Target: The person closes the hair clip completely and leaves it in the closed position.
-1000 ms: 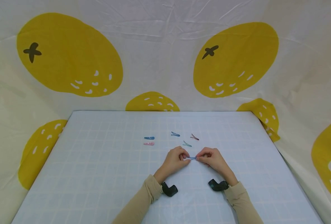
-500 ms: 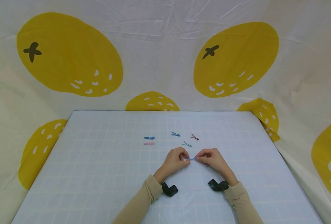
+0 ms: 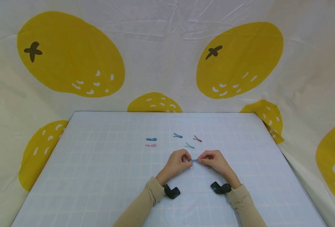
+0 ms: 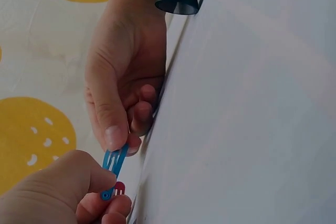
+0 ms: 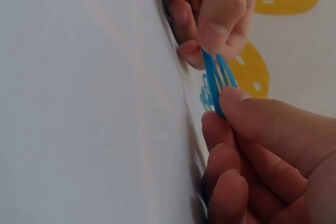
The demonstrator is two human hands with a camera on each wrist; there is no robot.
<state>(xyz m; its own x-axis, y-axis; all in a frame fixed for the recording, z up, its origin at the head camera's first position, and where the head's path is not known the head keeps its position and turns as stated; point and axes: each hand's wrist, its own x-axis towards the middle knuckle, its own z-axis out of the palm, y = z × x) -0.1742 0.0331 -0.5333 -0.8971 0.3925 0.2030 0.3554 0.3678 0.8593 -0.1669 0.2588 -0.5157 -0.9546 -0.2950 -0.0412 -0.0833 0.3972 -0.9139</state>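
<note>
A blue snap hair clip [image 3: 194,160] is held between both hands above the table. My left hand [image 3: 179,161] pinches one end between thumb and fingertips, and my right hand [image 3: 216,161] pinches the other. The right wrist view shows the clip's slotted blue body [image 5: 221,80] slightly bowed, its ends hidden under the fingers. Beyond the hands lie a green clip [image 3: 189,145], a second blue clip [image 3: 178,136] and a dark red clip [image 3: 197,138], each with its two parts spread. To their left, another blue clip [image 3: 151,139] and a pink clip [image 3: 151,145] lie flat.
A pale checked cloth covers the table [image 3: 93,176]. Behind it hangs a white curtain [image 3: 161,56] printed with yellow fruit. Both wrists carry black cameras [image 3: 172,191] just above the table surface.
The two parts of the held clip, apart with a visible gap one second ago, now appear closer together. Both hands stay nearly in place, and the clips on the table have not moved.
</note>
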